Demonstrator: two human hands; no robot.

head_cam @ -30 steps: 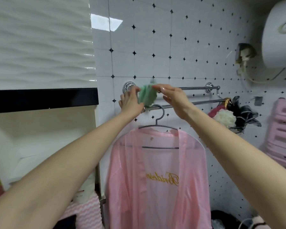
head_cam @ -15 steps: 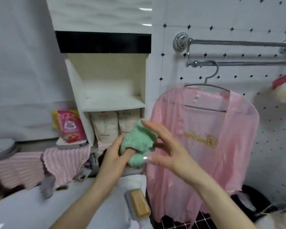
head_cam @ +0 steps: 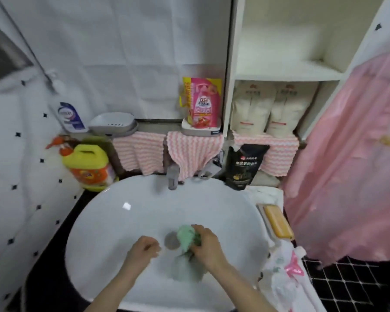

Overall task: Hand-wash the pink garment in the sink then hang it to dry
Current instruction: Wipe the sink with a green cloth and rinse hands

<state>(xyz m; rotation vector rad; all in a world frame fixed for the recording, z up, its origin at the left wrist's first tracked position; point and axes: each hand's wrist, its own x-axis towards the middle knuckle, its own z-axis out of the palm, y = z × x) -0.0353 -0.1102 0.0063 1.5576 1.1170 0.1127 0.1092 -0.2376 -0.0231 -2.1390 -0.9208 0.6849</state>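
cloth [head_cam: 186,238] in right hand [head_cam: 207,247], over sink [head_cam: 122,224]

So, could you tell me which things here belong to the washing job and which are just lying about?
Job in hand: pink garment, hanging at the right; sink; tap; soap bar; green cloth, gripped by the right hand.
Lying about: yellow jug, pink pouch, black pouch, soap dish, striped cloths.
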